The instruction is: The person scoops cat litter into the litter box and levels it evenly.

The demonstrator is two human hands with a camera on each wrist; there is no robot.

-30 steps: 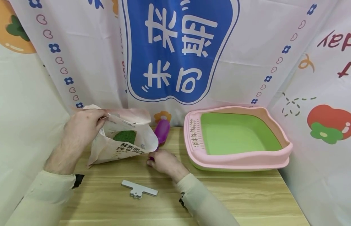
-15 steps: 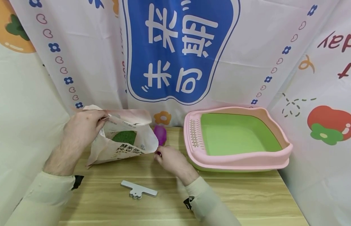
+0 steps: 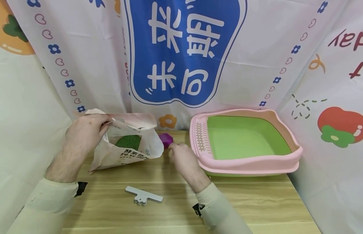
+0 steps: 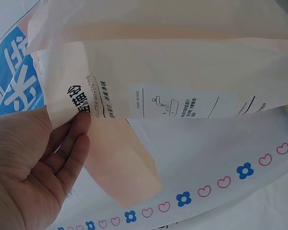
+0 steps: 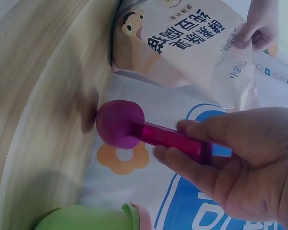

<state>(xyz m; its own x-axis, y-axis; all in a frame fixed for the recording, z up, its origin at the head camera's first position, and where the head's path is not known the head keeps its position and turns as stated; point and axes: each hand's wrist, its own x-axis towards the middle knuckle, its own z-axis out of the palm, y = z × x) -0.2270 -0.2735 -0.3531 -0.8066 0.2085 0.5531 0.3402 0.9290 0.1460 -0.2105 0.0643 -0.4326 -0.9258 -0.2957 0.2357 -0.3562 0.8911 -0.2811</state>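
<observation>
On a wooden surface (image 3: 158, 217), a bag (image 3: 111, 159) is seemingly being kept open, pinched near its top by fingers of the left hand (image 3: 87, 130); beside it, a scoop (image 3: 165, 140) is being pinched by the right hand (image 5: 245, 167).

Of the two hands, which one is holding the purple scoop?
The right hand, nearer the pink-rimmed tray: its fingers grip the handle of the purple scoop, while the left hand holds the open bag by its edge.
</observation>
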